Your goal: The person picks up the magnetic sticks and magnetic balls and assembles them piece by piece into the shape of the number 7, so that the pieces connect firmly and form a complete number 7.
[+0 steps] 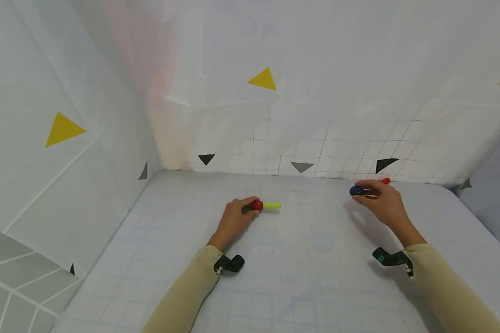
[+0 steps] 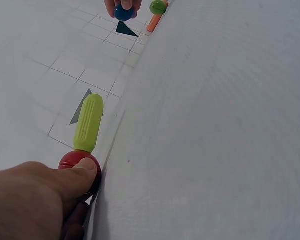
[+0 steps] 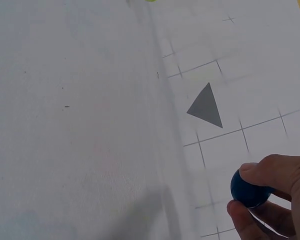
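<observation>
Two hands show mid-frame in the head view: the left hand [image 1: 234, 216] curls round a glossy red ball [image 1: 257, 205] tipped with a ribbed lime-green plastic stick [image 1: 272, 205], and the right hand [image 1: 381, 200] pinches a dark blue ball [image 1: 356, 190] at centre right. At lower left of the left wrist view, the thumb presses on the red ball [image 2: 79, 162], the green stick [image 2: 88, 122] pointing up-frame. At lower right of the right wrist view, thumb and fingertips [image 3: 240, 212] close tightly on the smooth blue ball [image 3: 248, 190].

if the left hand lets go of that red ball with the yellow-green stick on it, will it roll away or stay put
Probably stays nearly put. The red ball is round, but the ribbed yellow-green stick joined to it lies flat on the table, so it would likely pivot, not run. It looks like stiff, light plastic, and the left hand should lift it easily.
</observation>
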Tool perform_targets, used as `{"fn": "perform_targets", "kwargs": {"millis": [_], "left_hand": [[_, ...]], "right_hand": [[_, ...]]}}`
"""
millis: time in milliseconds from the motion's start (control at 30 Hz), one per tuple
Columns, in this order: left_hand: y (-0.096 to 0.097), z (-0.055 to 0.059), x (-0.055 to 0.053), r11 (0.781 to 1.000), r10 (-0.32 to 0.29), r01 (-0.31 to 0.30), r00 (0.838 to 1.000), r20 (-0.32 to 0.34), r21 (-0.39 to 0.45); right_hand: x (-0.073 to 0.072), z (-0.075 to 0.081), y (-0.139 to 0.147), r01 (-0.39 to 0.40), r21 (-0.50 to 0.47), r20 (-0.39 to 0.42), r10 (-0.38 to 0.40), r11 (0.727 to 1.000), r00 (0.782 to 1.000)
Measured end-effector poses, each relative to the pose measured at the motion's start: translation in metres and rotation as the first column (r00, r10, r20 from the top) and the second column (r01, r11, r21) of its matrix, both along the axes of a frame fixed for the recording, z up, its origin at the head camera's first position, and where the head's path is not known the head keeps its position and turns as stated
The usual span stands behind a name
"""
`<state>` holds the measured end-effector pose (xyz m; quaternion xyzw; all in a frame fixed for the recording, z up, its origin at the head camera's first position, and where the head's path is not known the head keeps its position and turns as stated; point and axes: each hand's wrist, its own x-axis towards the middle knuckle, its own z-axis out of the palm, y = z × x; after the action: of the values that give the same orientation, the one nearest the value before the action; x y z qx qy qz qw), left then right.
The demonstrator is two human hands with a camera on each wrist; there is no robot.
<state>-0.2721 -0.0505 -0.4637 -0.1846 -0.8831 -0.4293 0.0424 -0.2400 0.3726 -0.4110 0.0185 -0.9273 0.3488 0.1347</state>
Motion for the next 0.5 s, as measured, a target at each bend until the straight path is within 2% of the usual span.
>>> {"fn": "perform_targets", "kwargs": {"millis": [500], "left_hand": [[0.001,-0.002,-0.001,1.0,-0.003,0.003,1.0,0.011,0.004]], "right_hand": [[0.002,0.001,-0.014,-0.012,0.004,-0.027,0.012,1.0,1.0]]}}
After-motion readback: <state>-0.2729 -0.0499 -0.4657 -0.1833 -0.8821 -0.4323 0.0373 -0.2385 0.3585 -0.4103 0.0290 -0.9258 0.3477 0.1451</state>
